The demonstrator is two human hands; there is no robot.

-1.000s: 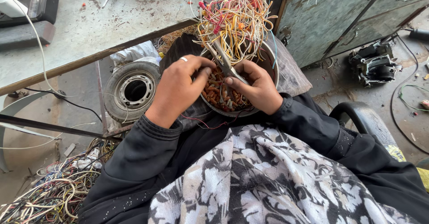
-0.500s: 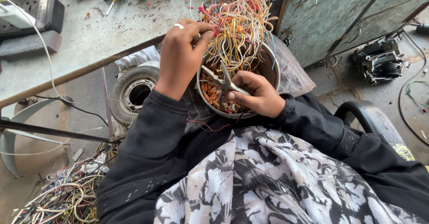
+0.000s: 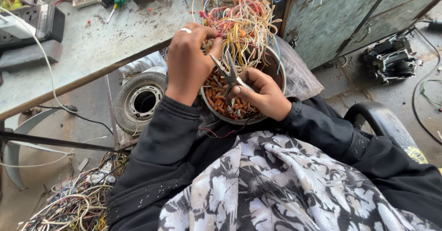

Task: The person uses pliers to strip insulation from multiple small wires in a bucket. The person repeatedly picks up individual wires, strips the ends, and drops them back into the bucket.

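Observation:
A round metal bowl (image 3: 280, 76) rests on my lap, holding small orange and red wire-end pieces (image 3: 225, 104). A tangled bundle of coloured wires (image 3: 239, 21) rises from its far side. My left hand (image 3: 189, 63), with a ring on one finger, pinches strands of that bundle near the bowl's left rim. My right hand (image 3: 260, 95) grips a pair of metal scissors (image 3: 229, 72), blades apart and pointing up into the wires.
A grey workbench (image 3: 101, 42) with a screwdriver (image 3: 115, 3) and a black box (image 3: 32, 26) lies at the upper left. A small tyre (image 3: 140, 97) sits below it. A heap of loose wires (image 3: 73, 203) lies on the floor at left. A metal cabinet (image 3: 340, 19) stands right.
My left hand went from inside the bowl up to the wire bundle and now pinches strands there. The scissors in my right hand swung upward toward the wires.

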